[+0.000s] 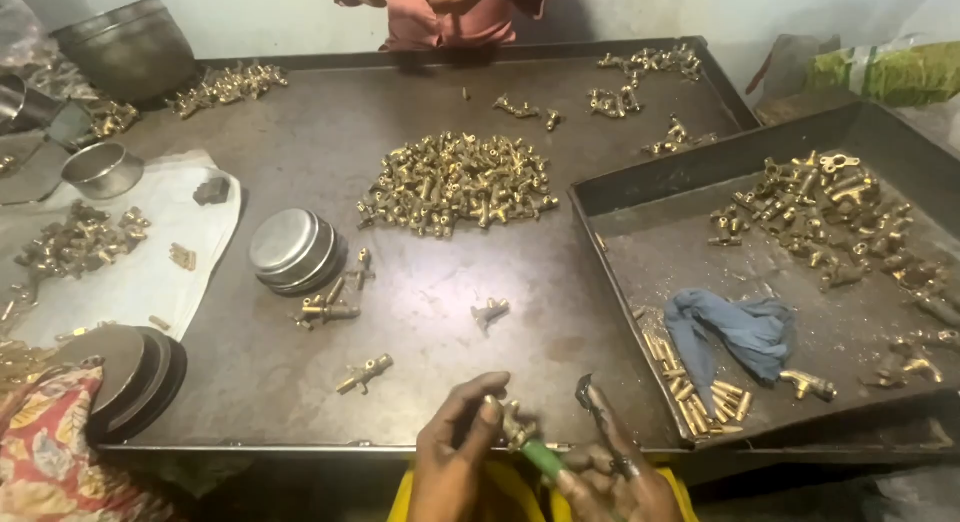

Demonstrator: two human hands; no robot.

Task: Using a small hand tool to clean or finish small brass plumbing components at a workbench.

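My left hand [455, 452] pinches a small brass fitting [515, 427] at the near edge of the big metal tray [300, 162]. My right hand [610, 472] holds a green-handled tool [543, 456] whose tip meets the fitting. A large heap of brass fittings [455, 182] lies in the tray's middle. Loose single fittings [365, 372] rest between the heap and my hands.
A second dark tray [640, 252] on the right holds more fittings, a blue rag [745, 327] and small brass pins [700, 397]. An upturned steel bowl [290, 247] and stacked lids [140, 367] sit left. Another person in a pink top [450, 17] stands at the far side.
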